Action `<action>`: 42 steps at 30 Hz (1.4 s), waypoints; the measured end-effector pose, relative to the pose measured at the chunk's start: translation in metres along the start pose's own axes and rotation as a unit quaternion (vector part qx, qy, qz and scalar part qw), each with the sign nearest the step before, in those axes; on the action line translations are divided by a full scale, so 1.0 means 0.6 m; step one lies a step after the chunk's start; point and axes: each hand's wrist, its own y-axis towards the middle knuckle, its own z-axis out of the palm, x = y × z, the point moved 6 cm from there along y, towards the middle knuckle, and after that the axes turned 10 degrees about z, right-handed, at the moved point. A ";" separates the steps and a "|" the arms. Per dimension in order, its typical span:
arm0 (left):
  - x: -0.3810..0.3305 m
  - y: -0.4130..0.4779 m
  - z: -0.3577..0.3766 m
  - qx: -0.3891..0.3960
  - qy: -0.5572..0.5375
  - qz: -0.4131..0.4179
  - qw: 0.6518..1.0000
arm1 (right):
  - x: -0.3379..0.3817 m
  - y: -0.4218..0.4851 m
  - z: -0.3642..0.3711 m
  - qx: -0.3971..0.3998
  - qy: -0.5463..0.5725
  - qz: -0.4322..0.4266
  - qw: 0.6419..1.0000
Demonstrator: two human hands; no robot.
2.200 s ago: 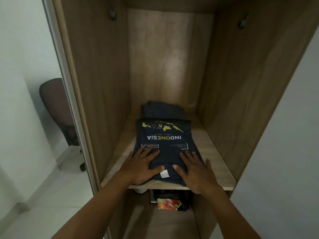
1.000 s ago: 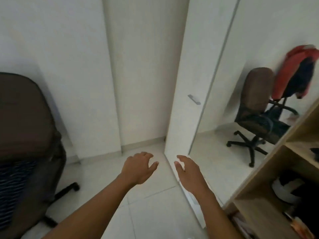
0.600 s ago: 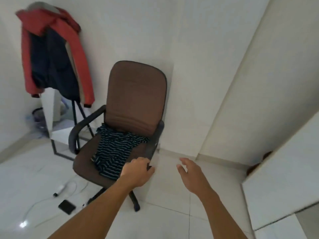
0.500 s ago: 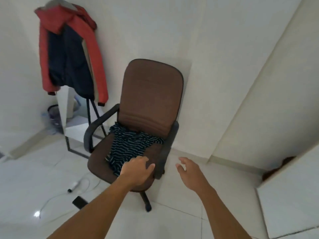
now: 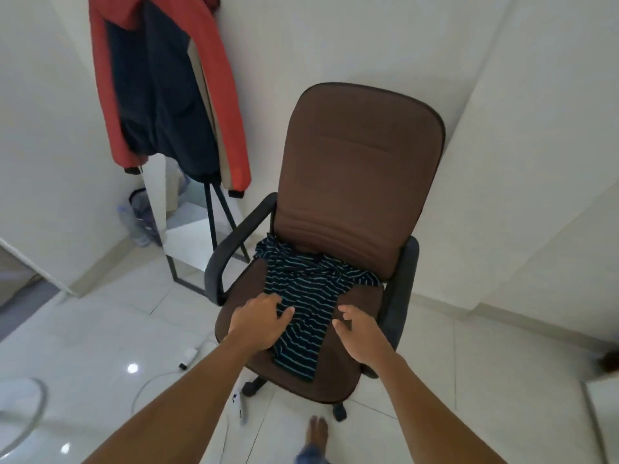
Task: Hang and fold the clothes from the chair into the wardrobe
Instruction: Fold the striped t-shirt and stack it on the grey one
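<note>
Both hands empty, fingers spread and loosely curled, clamped on nothing. Left hand (image 5: 259, 321) hung palm down over the left edge of the striped shirt (image 5: 306, 306), fingertips just above or barely on the cloth; contact could not be told. Right hand (image 5: 360, 333) held just beside the shirt's right edge, over the bare seat, thumb turned toward the fabric. Shirt lay crumpled and dark with thin pale stripes, spread from the foot of the backrest down the middle of the seat to near its front edge. Brown office chair (image 5: 361, 169) stood on white tiles against a white wall, black armrests either side of the seat. Red and navy jacket (image 5: 160, 88) hung to the chair's left, well apart from the hands, above thin black legs of a stand. White cable and small adapter (image 5: 188, 356) lay on the floor left of the chair base. Bare foot (image 5: 317, 430) showed at the lower edge, just in front of a castor.
</note>
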 end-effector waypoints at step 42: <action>0.317 0.852 0.279 0.030 0.018 -0.158 0.987 | -0.099 0.931 0.166 0.007 -0.059 0.115 0.992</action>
